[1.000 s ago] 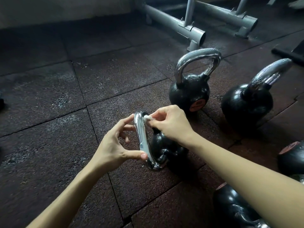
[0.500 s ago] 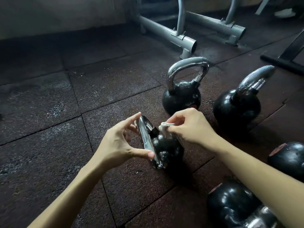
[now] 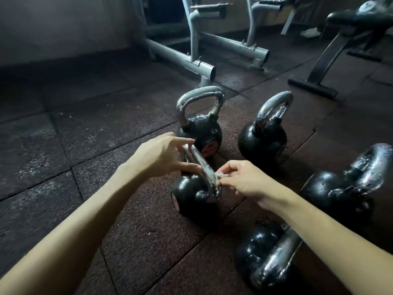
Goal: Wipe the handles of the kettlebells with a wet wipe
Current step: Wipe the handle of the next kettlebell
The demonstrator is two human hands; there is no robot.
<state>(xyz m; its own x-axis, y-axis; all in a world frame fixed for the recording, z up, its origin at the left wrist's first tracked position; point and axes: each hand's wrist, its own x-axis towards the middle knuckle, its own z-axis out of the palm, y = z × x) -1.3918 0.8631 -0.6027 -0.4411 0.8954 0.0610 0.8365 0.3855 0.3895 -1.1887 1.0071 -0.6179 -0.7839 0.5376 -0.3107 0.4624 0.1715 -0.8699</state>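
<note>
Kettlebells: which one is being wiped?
The tilted middle kettlebell: left hand holds its handle, right hand presses a wipe to it. The other four are untouched.

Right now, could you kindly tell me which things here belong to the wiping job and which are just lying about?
Job: wet wipe, held kettlebell, back kettlebell, middle kettlebell, right kettlebell, near kettlebell.
Lying about: grey rack frame, black bench.

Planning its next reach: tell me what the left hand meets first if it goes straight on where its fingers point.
The left hand holds the chrome handle; beyond it, likely the nearest upright kettlebell, depth unclear.
</note>
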